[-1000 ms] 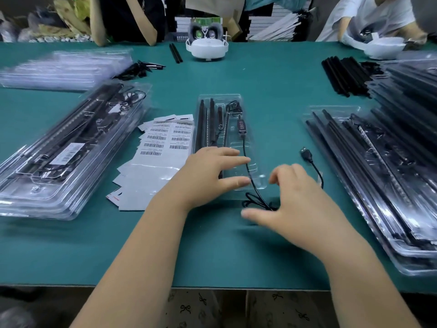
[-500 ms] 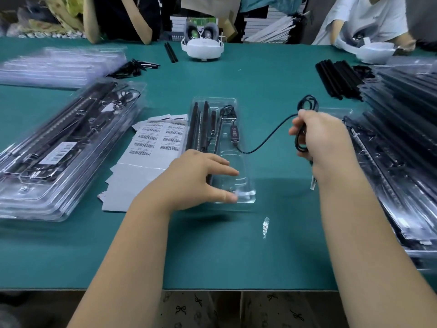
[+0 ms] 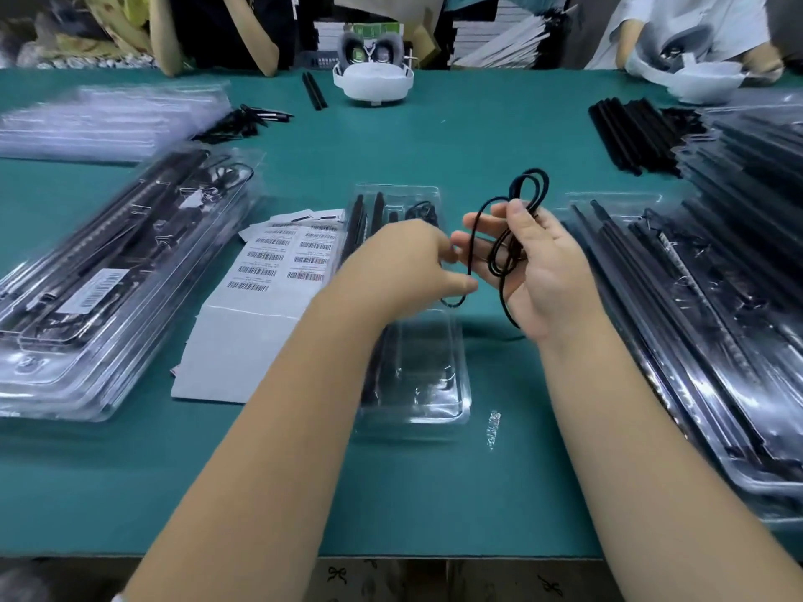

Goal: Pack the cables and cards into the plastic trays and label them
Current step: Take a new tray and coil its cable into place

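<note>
A clear plastic tray (image 3: pixel 419 384) lies on the green table in front of me, with black rods in its far half. My right hand (image 3: pixel 536 271) is raised palm-up above the tray, and loops of a black cable (image 3: pixel 506 249) lie across its palm, held by the thumb. My left hand (image 3: pixel 408 265) has come up beside it and pinches a loop of the same cable at its lower end. A stack of barcode label sheets (image 3: pixel 278 262) lies left of the tray.
Stacks of filled trays sit at the left (image 3: pixel 100 271) and right (image 3: pixel 712 323). Empty trays (image 3: pixel 108 119) lie far left, loose black rods (image 3: pixel 630 128) far right. A white headset (image 3: pixel 373 78) stands at the far edge, where other people are working.
My left hand left the tray and rose to the cable. My right hand turned palm-up and came toward the middle, gathering the cable into loops.
</note>
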Action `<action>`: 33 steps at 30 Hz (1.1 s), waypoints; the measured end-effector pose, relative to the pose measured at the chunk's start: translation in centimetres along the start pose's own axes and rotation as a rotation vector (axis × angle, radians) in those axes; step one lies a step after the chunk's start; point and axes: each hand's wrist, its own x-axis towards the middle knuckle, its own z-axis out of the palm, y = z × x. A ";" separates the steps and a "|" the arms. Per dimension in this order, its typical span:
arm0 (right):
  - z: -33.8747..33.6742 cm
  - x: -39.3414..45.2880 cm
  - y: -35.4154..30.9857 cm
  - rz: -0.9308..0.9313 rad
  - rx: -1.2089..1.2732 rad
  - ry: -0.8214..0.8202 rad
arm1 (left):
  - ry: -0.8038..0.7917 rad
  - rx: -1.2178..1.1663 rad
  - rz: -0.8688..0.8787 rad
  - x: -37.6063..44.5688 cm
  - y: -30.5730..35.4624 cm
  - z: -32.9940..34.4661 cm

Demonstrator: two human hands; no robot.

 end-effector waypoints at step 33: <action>-0.4 0.1 1.1 0.030 -0.731 0.036 | 0.356 -0.978 -0.108 1.6 -3.0 4.0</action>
